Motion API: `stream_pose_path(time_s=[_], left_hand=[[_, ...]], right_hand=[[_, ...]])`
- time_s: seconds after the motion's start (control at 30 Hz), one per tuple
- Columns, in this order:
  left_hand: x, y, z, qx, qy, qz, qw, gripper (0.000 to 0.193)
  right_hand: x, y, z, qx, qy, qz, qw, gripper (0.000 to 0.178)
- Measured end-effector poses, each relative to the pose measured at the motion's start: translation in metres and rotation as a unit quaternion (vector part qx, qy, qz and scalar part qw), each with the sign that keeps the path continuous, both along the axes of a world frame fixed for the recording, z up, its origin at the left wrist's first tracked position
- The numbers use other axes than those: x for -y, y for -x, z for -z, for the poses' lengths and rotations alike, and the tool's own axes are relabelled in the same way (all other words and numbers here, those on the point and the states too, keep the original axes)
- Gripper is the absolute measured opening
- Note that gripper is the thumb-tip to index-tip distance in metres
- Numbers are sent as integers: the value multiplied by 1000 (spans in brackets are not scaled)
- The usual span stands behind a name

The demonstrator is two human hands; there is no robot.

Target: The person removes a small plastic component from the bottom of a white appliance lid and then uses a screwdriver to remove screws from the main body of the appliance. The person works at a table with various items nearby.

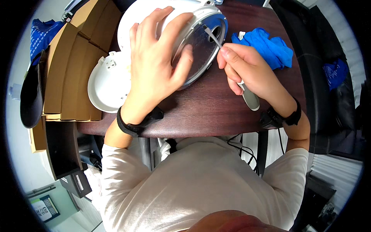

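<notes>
A white round housing (127,24) lies at the far middle of the table. Against it leans a round cover with a white rim (208,12) and a dark, see-through face (195,43). My left hand (156,52) rests over the housing and the cover's near-left side, fingers spread and thumb across the face. My right hand (247,67) grips a slim tool, its grey handle (251,99) sticking out below the palm. The tool's thin shaft (213,37) points up-left, and its flat dark tip is at the cover's inner edge; whether it is a brush or a screwdriver I cannot tell.
A shallow white round part (105,88) lies left of my left wrist. Brown cardboard boxes (77,73) line the table's left side, with a black cap (34,92) beside them. A crumpled blue cloth (264,48) lies at the right. Black cables (247,150) hang below the table edge.
</notes>
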State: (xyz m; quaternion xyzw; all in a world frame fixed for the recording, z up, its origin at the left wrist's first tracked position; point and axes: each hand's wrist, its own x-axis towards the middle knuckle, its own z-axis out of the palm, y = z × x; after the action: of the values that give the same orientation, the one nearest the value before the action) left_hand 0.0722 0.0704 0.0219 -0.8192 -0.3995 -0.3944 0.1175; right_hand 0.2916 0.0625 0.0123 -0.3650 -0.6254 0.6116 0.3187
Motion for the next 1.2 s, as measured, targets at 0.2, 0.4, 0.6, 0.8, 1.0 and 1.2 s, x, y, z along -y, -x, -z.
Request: stream_pose_path(time_s=[0.2, 0.4, 0.6, 0.8, 1.0, 1.2], left_hand=[[8, -3, -28, -63, 88, -43, 993, 55], [-11, 2, -19, -62, 8, 38, 997, 54], [-10, 0, -19, -72, 20, 29, 997, 55], [-10, 0, -19, -72, 18, 24, 997, 55], [-7, -2, -14, -66, 13, 10, 998, 58], [-35, 16, 14, -84, -84, 17, 993, 60]], right_hand=[[-4, 2, -6, -12, 43, -25, 999, 37], [2, 5, -7, -22, 75, -29, 997, 39], [5, 5, -6, -20, 84, -33, 996, 38], [7, 6, -6, -4, 81, -38, 996, 37], [8, 7, -19, 60, 65, -27, 996, 37], [5, 5, -11, 170, -208, 36, 963, 33]])
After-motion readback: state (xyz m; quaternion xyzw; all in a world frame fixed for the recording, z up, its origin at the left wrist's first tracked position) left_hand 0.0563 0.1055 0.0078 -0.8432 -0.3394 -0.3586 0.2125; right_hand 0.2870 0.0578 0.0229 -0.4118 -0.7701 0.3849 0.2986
